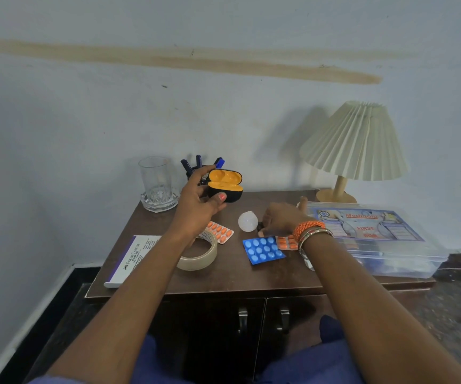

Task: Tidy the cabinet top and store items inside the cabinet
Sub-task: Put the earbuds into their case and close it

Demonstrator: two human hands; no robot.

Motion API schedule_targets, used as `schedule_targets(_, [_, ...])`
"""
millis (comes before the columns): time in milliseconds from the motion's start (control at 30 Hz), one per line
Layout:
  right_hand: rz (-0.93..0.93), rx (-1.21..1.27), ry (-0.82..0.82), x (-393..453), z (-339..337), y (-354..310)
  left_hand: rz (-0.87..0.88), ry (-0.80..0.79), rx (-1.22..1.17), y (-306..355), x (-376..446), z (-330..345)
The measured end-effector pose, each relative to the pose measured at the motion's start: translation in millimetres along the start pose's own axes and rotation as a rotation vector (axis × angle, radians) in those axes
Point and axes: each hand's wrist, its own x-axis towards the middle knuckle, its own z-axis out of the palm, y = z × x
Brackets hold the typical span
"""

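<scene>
Two bare forearms reach up from the bottom of the frame toward a dark wooden counter (223, 275), the top of a cabinet whose twin doors (262, 322) sit shut at lower centre.

Left hand (196, 203), just left of centre, grips an open earbud case (225, 184), black outside and orange inside, lifted clear of the counter with its hinged lid tipped back toward the wall.

Right hand (282, 220), right of centre and wearing bangles, is lowered to the counter with fingers curled down over a small dark object (259, 227). It appears to be pinching it, though the grip is mostly hidden and the object is too small to identify.

That object lies just right of a white bulb (247, 221) and just above a blue pill strip (264, 249). It is directly under the right hand, which is far nearer than the left. The open case sits up and to the left of it, so the likely next move carries the object that way, probably into the case.

Orange pill strips (219, 231), a tape roll (198, 256), a white box (132, 259), a glass (155, 178), a pen holder (196, 169), a lamp (354, 145) and a clear first-aid box (376, 239) remain on the counter.
</scene>
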Motion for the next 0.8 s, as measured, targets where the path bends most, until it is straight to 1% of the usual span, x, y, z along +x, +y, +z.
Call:
schedule_targets(133, [-0.003,0.024,0.061,-4.2,-2.7,-2.5,0.004,0.002,-0.003,0.5,-0.3,1.1])
schedule_targets(233, [0.017,0.055,0.136,-4.2,-5.8,-3.2,0.003,0.003,0.007,0.7,0.3,0.4])
schedule_targets(400, [0.016,0.123,0.145,-8.1,-7.1,1.1,0.002,0.0,-0.005,0.5,-0.4,0.5])
schedule_targets(467, [0.021,0.205,0.22,-7.7,-11.8,2.9,0.0,-0.001,-0.007,0.0,0.1,0.4])
schedule_targets(533, [0.02,0.451,0.336,-6.0,-22.5,3.1,-0.001,-0.003,-0.007,-0.5,0.8,0.3])
schedule_targets(600, [-0.005,0.825,0.421,-9.5,-38.6,-1.3,0.0,-0.003,-0.002,-0.9,1.6,0.5])
schedule_targets(633, [-0.018,1.025,0.434,-13.2,-47.6,-5.1,-0.001,-0.004,0.0,-1.3,2.1,0.7])
schedule_targets(733, [-0.108,1.569,0.356,-28.9,-72.4,-17.7,0.007,-0.01,0.002,-2.7,3.0,1.7])
schedule_targets(800, [-0.184,1.791,0.273,-38.0,-82.7,-24.2,0.014,-0.011,0.006,-3.2,2.9,2.4])
